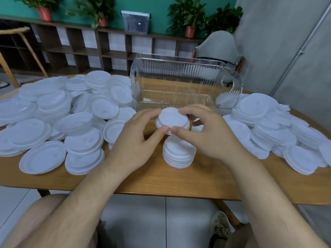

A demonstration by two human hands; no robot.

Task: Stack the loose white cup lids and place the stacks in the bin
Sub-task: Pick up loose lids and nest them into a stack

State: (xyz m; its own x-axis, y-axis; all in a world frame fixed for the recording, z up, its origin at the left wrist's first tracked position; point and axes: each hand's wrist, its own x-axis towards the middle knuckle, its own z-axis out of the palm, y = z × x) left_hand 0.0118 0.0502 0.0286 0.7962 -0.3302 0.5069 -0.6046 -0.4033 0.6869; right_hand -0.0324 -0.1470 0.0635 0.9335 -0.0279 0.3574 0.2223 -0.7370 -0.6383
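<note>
Both hands hold a small stack of white lids (172, 119) just above the table, in front of the clear ribbed bin (186, 83). My left hand (138, 138) pinches its left and near rim with thumb and fingers. My right hand (206, 133) pinches the right and near rim. Directly below, a taller stack of lids (179, 154) stands on the wooden table (161, 183). Loose white lids (59, 120) lie heaped to the left, and another heap of lids (275, 129) lies to the right. Little shows inside the bin.
The table's near edge runs just below my forearms. Behind the table stand a dark shelf unit (89, 49) with potted plants, a grey chair (218, 45) at the back right and a wooden chair (16, 51) at the left. My knees and a shoe show below.
</note>
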